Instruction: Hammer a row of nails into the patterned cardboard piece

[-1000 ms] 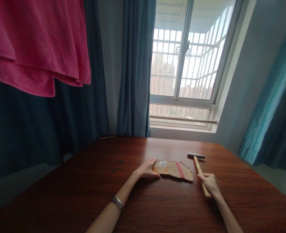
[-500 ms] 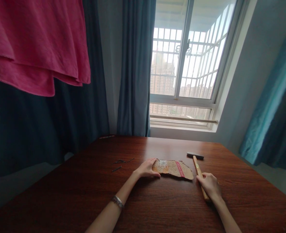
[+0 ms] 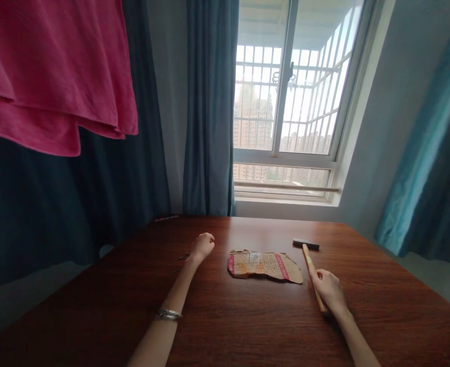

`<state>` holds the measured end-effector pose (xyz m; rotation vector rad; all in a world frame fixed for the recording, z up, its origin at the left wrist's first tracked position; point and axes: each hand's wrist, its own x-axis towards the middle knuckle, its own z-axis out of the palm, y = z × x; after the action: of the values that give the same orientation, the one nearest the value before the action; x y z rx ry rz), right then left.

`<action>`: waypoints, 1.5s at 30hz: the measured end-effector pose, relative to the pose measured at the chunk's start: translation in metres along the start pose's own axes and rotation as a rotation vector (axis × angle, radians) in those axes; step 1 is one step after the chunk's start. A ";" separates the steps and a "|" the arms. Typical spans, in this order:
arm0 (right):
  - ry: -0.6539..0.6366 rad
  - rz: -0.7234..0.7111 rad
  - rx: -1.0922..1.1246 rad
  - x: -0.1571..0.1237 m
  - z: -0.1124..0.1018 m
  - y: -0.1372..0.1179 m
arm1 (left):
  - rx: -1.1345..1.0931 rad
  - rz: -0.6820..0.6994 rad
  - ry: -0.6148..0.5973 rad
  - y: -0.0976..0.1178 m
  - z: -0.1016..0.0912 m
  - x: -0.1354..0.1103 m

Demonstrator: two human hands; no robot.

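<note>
A torn piece of brown cardboard [image 3: 265, 265] with dots and pink stripes lies flat in the middle of the wooden table [image 3: 247, 326]. My left hand [image 3: 202, 246] hovers left of it over several thin dark nails [image 3: 183, 257], fingers curled into a loose fist; whether it holds anything is hidden. My right hand [image 3: 328, 290] is wrapped round the wooden handle of a hammer [image 3: 309, 261], which lies on the table right of the cardboard with its dark metal head pointing away from me.
A pink cloth [image 3: 52, 71] hangs overhead at the upper left. Blue curtains [image 3: 209, 107] flank a barred window [image 3: 289, 102] behind the table's far edge. A thin stick [image 3: 166, 218] lies at the far left corner.
My left hand has lifted off the cardboard's left end and moved left toward the nails, closing into a fist. The cardboard's pink left edge now shows. My right hand stays on the hammer.
</note>
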<state>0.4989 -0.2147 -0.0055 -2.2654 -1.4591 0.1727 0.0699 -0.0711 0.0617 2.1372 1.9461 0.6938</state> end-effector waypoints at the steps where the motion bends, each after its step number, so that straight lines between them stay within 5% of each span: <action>1: 0.004 0.001 -0.001 0.000 0.000 0.000 | 0.055 -0.058 -0.005 -0.007 -0.005 0.001; 8: 0.010 0.008 0.007 -0.002 -0.002 -0.003 | 0.167 -0.208 -0.097 -0.022 -0.009 -0.008; 27: -0.012 0.019 0.015 -0.002 -0.003 -0.003 | 0.348 -0.061 -0.079 -0.013 0.014 -0.011; 32: -0.009 0.015 0.017 -0.002 -0.003 -0.003 | 0.127 -0.072 -0.043 -0.011 0.016 -0.007; 39: -0.002 0.023 0.012 -0.002 -0.004 -0.003 | -0.480 -0.014 0.101 -0.002 0.021 0.000; 45: -0.009 0.027 0.011 -0.002 -0.004 -0.004 | -0.878 0.019 0.110 0.010 0.030 -0.002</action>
<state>0.4961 -0.2161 -0.0008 -2.2792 -1.4287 0.1995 0.0919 -0.0688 0.0387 1.5729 1.2694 1.3673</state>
